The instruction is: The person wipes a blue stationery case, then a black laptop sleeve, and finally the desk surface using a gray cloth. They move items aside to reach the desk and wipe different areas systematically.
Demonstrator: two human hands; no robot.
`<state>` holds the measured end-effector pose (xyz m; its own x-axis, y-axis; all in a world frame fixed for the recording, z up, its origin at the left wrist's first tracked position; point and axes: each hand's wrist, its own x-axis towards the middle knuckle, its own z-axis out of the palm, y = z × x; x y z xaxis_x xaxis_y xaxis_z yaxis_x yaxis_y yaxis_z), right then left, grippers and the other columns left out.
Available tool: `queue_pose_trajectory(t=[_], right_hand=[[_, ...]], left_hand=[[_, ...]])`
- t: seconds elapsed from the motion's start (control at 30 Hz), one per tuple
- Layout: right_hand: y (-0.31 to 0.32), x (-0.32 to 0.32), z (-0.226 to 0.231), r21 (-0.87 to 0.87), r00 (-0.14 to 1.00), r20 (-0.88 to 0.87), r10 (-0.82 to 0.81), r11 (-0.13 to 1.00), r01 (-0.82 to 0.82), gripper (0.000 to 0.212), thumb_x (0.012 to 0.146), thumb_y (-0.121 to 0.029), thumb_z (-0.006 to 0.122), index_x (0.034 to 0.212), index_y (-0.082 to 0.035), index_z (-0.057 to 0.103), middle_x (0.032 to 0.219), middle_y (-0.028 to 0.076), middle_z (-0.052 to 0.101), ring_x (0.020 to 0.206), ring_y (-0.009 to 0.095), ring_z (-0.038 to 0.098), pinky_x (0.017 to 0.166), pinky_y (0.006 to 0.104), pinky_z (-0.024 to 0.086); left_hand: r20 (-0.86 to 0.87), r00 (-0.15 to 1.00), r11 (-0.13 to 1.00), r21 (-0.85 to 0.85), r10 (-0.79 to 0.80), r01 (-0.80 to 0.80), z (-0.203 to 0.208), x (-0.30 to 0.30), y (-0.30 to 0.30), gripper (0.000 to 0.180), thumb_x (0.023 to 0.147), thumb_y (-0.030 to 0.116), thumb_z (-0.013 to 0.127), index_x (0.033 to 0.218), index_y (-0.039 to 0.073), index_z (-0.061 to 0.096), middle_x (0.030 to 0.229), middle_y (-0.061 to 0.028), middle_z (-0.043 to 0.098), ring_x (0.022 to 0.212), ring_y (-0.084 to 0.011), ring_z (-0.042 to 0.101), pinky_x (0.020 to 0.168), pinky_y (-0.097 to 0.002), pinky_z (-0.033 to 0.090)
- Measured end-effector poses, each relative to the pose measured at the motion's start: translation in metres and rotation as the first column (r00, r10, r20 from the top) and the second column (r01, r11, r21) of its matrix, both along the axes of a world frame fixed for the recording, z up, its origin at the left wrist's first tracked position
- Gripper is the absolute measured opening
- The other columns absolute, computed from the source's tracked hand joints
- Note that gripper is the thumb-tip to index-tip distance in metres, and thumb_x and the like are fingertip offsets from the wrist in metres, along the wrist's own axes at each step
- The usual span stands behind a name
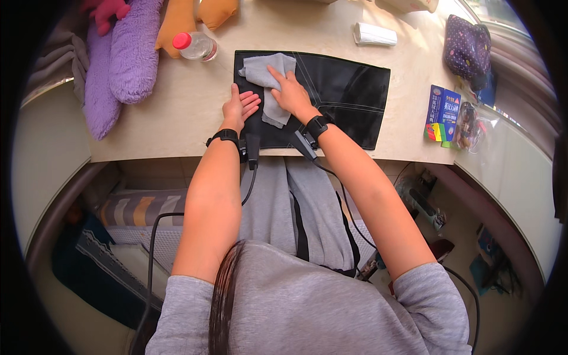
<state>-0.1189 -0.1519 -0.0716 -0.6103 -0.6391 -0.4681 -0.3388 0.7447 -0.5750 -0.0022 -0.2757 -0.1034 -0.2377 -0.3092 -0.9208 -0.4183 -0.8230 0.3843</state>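
A black leather-like sheet (349,86) with pale stitched seams lies flat on the wooden table. On its left part rests a crumpled grey cloth (260,70). My right hand (290,94) lies on this cloth with its fingers stretched out, pressing on it rather than gripping it. Just left of the cloth, my left hand (239,107) is turned palm up with the fingers spread, and nothing is in it. It is over the sheet's left edge. Both wrists wear black straps with small cabled devices.
A clear bottle (198,47) with a red cap stands beyond my left hand, beside purple plush shapes (135,53). A white roll (376,34) lies at the far right. Farther right are a blue box (442,112) and a dotted pouch (467,47). The table's front edge (414,161) is near my waist.
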Motion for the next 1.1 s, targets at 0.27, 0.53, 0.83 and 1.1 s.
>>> queue_pose_trajectory(t=[0.27,0.53,0.83,1.1], right_hand=[[0.147,-0.090,0.005,0.201,0.949,-0.203,-0.239,0.939,0.280,0.066,0.082,-0.016,0.059,0.142,-0.025,0.035,0.109,0.025,0.051,0.099,0.041,0.055,0.090,0.0419,0.045],[0.018,-0.017,0.024,-0.172,0.981,-0.130,-0.145,0.978,0.122,0.059,0.079,-0.022,0.064,0.135,-0.023,0.044,0.108,0.021,0.052,0.091,0.040,0.059,0.078,0.0440,0.050],[0.033,-0.024,-0.002,0.054,0.990,-0.131,-0.049,0.997,0.057,0.060,0.081,-0.016,0.061,0.137,-0.031,0.042,0.105,0.022,0.055,0.091,0.038,0.059,0.080,0.0426,0.050],[0.161,-0.118,0.007,0.265,0.898,-0.303,-0.318,0.877,0.400,0.055,0.082,-0.018,0.055,0.136,-0.018,0.044,0.102,0.026,0.059,0.093,0.041,0.058,0.083,0.0458,0.047]], left_hand=[[0.001,1.000,0.999,0.033,0.002,-0.002,0.005,-0.003,-0.001,0.071,0.091,0.062,0.036,0.117,-0.003,0.054,0.111,-0.0160,0.064,0.098,-0.0241,0.065,0.081,-0.0314,0.054],[0.013,1.000,0.999,0.046,-0.015,0.015,-0.002,-0.001,-0.002,0.074,0.090,0.063,0.037,0.120,-0.002,0.052,0.115,-0.0150,0.062,0.102,-0.0228,0.062,0.086,-0.0320,0.052],[0.034,0.999,1.000,-0.010,0.006,-0.006,0.001,-0.002,0.000,0.073,0.092,0.061,0.035,0.114,-0.005,0.056,0.106,-0.0185,0.065,0.091,-0.0263,0.067,0.076,-0.0318,0.056],[0.021,1.000,1.000,0.003,0.013,-0.013,0.006,-0.005,0.000,0.073,0.091,0.062,0.036,0.112,-0.005,0.057,0.104,-0.0187,0.065,0.091,-0.0263,0.067,0.075,-0.0319,0.056]])
